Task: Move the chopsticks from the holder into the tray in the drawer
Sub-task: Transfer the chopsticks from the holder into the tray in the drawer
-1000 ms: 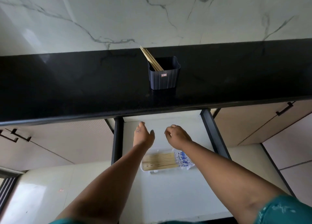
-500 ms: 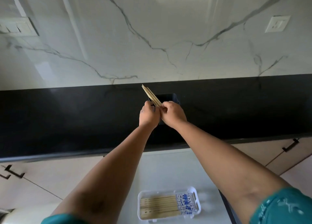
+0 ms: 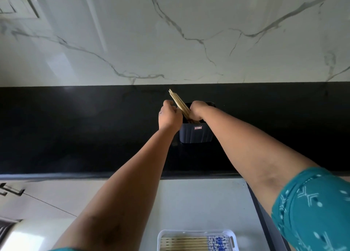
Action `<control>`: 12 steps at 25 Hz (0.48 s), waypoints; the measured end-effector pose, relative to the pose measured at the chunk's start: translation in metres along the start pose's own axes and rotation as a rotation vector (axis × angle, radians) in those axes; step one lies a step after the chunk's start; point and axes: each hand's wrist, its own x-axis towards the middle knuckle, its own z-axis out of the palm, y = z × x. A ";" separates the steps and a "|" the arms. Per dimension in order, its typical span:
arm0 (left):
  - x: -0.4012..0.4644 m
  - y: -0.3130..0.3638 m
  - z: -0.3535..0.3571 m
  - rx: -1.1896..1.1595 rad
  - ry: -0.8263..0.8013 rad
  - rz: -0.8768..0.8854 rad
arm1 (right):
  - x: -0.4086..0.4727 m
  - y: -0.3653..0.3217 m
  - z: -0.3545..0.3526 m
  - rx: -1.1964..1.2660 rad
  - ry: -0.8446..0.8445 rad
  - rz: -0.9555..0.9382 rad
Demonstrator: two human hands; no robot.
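Note:
A dark ribbed holder (image 3: 196, 134) stands on the black countertop (image 3: 75, 133). A bundle of pale wooden chopsticks (image 3: 178, 102) leans out of it toward the upper left. My left hand (image 3: 169, 116) is curled against the bundle's left side. On the right side my right hand (image 3: 198, 111) is closed on the chopsticks at the holder's mouth. Below, in the open drawer (image 3: 204, 203), a clear tray (image 3: 197, 232) holds several chopsticks with blue patterned ends.
A white marble backsplash (image 3: 189, 33) rises behind the counter. A switch plate (image 3: 17, 6) sits at the upper left. Beige cabinet fronts with a black handle (image 3: 11, 190) lie left of the drawer, whose dark right rail (image 3: 265, 216) runs down.
Both hands rose from the drawer to the holder and closed around the leaning chopsticks. The view tilted up, so the tray slid to the bottom edge.

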 end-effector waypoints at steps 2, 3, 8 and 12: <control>0.003 -0.004 0.001 -0.017 0.020 0.030 | 0.010 0.000 0.002 -0.049 -0.009 -0.012; 0.004 -0.007 0.000 -0.010 0.026 0.051 | 0.014 0.002 0.003 -0.051 -0.012 -0.025; 0.006 -0.017 -0.007 -0.015 0.037 0.075 | 0.018 0.017 0.005 0.115 0.092 -0.029; 0.005 -0.017 -0.005 -0.015 0.034 0.060 | 0.014 0.023 0.005 0.364 0.152 -0.011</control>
